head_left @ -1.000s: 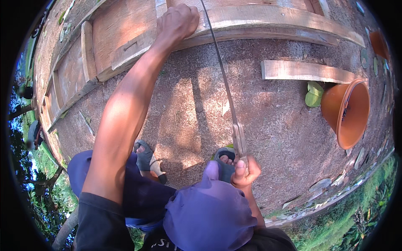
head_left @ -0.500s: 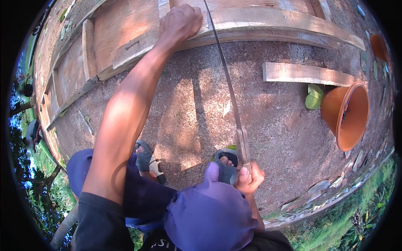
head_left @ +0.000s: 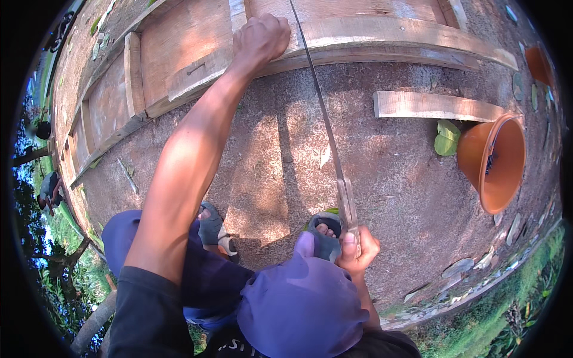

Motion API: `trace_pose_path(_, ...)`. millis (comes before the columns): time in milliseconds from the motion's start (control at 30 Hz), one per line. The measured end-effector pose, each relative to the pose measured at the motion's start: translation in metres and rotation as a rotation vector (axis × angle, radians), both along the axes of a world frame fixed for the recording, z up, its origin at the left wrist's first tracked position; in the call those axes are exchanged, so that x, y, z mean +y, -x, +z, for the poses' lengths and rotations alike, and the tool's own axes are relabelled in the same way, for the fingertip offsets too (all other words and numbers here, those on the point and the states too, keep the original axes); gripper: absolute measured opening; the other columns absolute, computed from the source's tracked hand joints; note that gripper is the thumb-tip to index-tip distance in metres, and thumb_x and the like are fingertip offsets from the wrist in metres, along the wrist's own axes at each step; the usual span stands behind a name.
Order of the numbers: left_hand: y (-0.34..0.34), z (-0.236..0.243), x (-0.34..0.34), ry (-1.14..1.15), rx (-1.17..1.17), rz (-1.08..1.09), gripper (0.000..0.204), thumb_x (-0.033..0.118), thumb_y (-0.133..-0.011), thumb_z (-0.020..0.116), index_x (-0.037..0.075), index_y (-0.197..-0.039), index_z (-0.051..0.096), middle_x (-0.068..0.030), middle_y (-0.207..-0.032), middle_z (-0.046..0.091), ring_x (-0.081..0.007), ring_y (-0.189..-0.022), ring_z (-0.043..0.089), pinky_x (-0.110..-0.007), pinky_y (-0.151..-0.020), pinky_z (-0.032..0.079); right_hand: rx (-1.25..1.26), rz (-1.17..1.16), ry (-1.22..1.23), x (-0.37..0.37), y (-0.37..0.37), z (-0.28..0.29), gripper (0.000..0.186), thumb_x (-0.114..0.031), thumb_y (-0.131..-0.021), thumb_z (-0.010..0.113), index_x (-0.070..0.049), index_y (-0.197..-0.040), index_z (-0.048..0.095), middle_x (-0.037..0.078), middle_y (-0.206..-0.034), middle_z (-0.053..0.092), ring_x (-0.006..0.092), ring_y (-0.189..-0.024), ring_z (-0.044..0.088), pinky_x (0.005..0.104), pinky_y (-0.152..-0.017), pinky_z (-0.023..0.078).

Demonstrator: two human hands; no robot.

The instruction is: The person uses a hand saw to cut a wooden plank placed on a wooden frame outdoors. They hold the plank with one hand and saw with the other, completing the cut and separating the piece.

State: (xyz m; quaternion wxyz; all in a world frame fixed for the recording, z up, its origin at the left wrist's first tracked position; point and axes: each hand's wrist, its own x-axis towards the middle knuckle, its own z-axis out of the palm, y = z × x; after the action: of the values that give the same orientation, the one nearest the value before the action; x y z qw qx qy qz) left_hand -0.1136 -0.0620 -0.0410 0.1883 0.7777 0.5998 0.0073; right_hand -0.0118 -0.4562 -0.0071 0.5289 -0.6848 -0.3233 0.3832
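A handsaw [head_left: 322, 110] slants forward from my right side, its narrow blade seen nearly edge-on. My right hand [head_left: 359, 249] is closed around its wooden handle, close to my right knee. The blade crosses the near rail of a long wooden frame panel [head_left: 382, 31], and its far end leaves the picture. Just left of the blade, my left hand [head_left: 261, 40] is closed over a wooden board on that near rail, arm stretched out. The fingertips of that hand are hidden. A nail [head_left: 196, 68] sticks out of the wood left of my wrist.
A loose plank [head_left: 439, 105] lies on the ground to the right. Beside it an orange bucket [head_left: 492, 164] rests tipped over, with small dark things inside. A green leaf [head_left: 446, 138] lies between them. Another orange container [head_left: 539, 65] stands far right. My sandalled feet are below the panel.
My right hand and the saw have slid very slightly forward. The view has shifted a little. My left hand keeps its place on the wood.
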Motion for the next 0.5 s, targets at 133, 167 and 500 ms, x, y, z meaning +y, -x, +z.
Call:
trace_pose_path(133,-0.002,-0.005,0.006,-0.133,-0.099,-0.001,0.05,0.032,-0.094,0.036,-0.007,-0.09,0.066,-0.0327,-0.091,0.064,-0.0439,-0.091,0.062,-0.052,-0.087,0.045,-0.104,-0.066,-0.099,0.163,0.01,-0.03,0.027,-0.022,-0.093,0.06,-0.001,-0.075,0.058,0.005,-0.054,0.055,0.0087,-0.05,0.053,0.0306,-0.046,0.04)
trace_pose_path(167,0.001,-0.01,0.006,-0.178,-0.108,-0.004,0.047,0.031,-0.094,0.035,-0.004,-0.085,0.064,-0.0288,-0.085,0.062,-0.04,-0.083,0.06,-0.05,-0.079,0.045,-0.105,-0.069,-0.125,0.176,0.012,-0.03,0.027,-0.021,-0.093,0.059,-0.001,-0.075,0.058,0.005,-0.055,0.055,0.0083,-0.05,0.052,0.0304,-0.046,0.04)
trace_pose_path(500,0.003,0.001,0.001,-0.007,-0.053,0.082,0.057,0.035,-0.094,0.035,-0.011,-0.107,0.066,-0.0385,-0.109,0.062,-0.0497,-0.109,0.06,-0.053,-0.099,0.043,-0.014,-0.068,-0.104,0.001,0.013,-0.022,0.028,-0.026,-0.091,0.061,-0.001,-0.078,0.061,0.004,-0.054,0.055,0.0084,-0.05,0.055,0.0304,-0.049,0.045)
